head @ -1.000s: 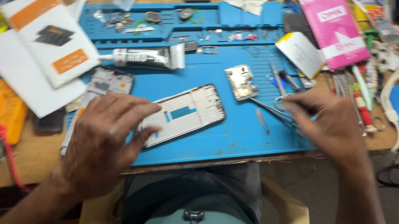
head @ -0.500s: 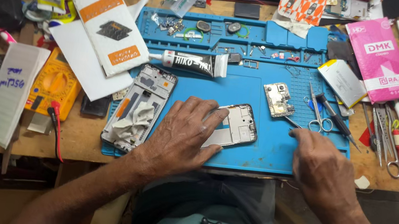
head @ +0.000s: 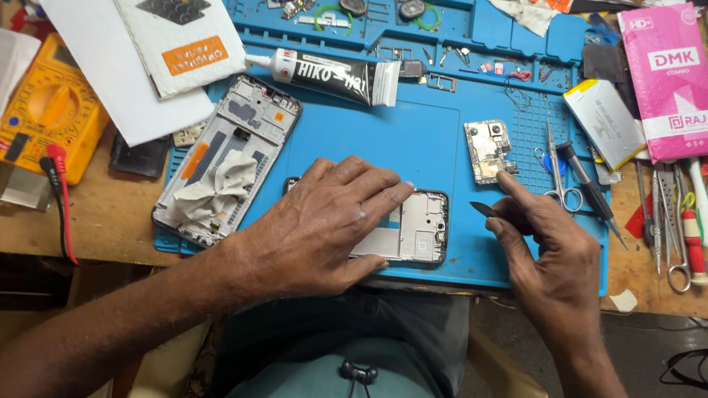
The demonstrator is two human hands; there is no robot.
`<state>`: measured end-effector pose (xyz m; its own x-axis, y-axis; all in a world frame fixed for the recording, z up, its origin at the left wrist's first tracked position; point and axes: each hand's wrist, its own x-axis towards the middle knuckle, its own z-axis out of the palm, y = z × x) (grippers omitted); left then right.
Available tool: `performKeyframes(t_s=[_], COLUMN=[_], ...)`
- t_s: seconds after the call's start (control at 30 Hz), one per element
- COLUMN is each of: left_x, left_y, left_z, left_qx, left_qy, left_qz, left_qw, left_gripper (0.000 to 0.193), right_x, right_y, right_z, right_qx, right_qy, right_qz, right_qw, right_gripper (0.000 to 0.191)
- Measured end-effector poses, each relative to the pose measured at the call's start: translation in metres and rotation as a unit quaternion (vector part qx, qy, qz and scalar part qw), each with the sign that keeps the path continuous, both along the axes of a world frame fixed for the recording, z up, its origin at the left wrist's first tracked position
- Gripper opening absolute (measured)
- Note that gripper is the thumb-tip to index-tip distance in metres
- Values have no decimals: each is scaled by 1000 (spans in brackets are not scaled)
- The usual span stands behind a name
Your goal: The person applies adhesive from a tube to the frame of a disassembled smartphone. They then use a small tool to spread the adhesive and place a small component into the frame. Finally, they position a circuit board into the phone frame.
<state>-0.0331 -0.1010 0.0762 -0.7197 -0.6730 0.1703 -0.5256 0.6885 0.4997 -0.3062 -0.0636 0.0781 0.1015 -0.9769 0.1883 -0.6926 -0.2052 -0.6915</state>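
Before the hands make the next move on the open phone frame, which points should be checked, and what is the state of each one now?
1. Phone frame lies flat on the blue mat: ok.
2. Left hand rests on the frame and steadies it: ok.
3. Right hand grips the small dark tool firmly: ok, its tip points left toward the frame.
4. Tool tip touches the frame: not ok, a gap shows between them.
5. Small circuit board lies apart from both hands: ok.
6. Loose screws or parts under the left hand: cannot tell, the palm hides that area.
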Motion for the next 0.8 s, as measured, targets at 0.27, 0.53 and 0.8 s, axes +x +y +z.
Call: performKeyframes(t_s=[0.27,0.53,0.8], left_x=[0,3,4], left_y=[-7,-9,-8], left_z=[-2,-6,-5], left_qx=[9,3,-3], left_qy=[-36,-31,-38], left_qz=[-11,-12,-12], left_qw=[999,999,999], left_gripper=[81,81,81], right_x=[10,12,12], right_y=[-3,-9,-11], right_z=[-12,-15,-24], right_qx=[11,-44,-182], right_qy=[20,25,164], right_qz=[-35,30,104], right_qw=[999,998,964], right_gripper=[21,30,23])
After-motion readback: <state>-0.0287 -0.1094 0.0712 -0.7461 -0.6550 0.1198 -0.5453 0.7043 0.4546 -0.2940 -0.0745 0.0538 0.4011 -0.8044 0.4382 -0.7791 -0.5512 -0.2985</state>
